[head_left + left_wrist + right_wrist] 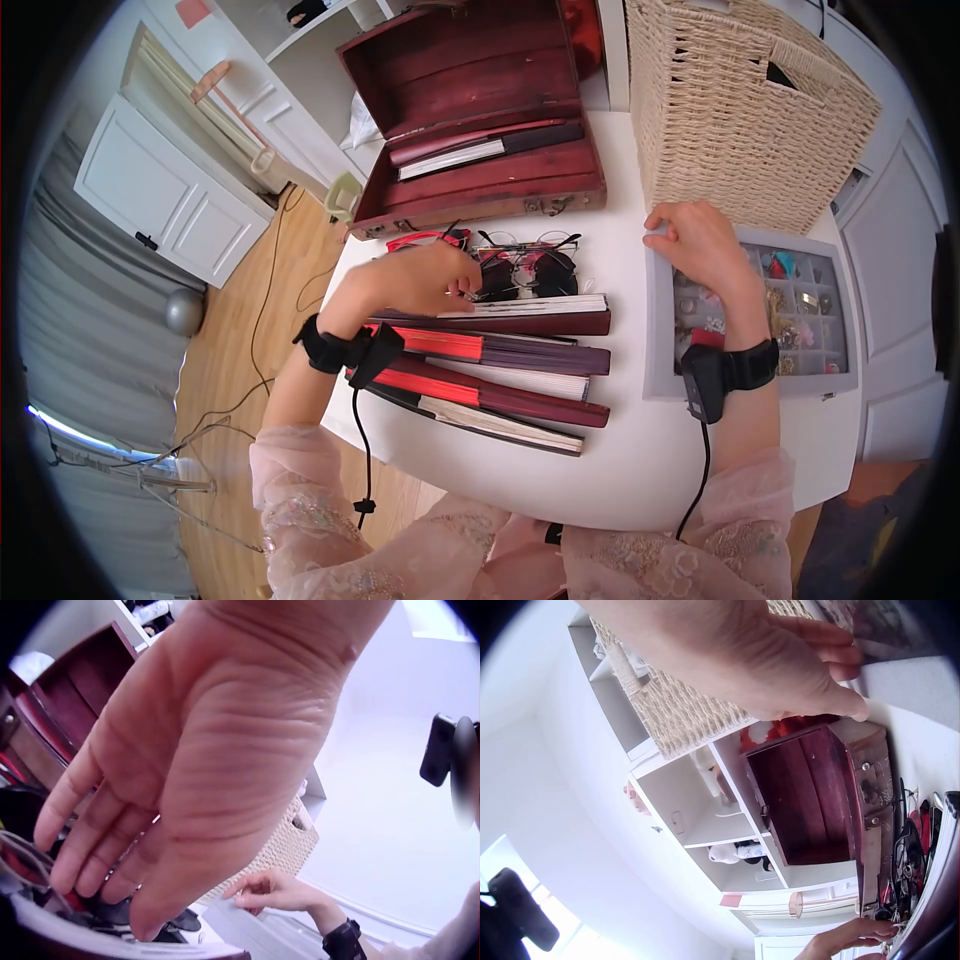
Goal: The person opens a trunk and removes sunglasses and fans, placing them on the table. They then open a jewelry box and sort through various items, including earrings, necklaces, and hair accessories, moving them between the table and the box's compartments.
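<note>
Shows as a white table with a curved near edge. Bears an open dark red case toward the far side, lid raised, and, to its right, a tall woven basket. In front of the case, carries several pairs of glasses, close together, then long layered items in red, maroon, purple and cream, lying roughly parallel. At the right, supports a grey compartmented box.
</note>
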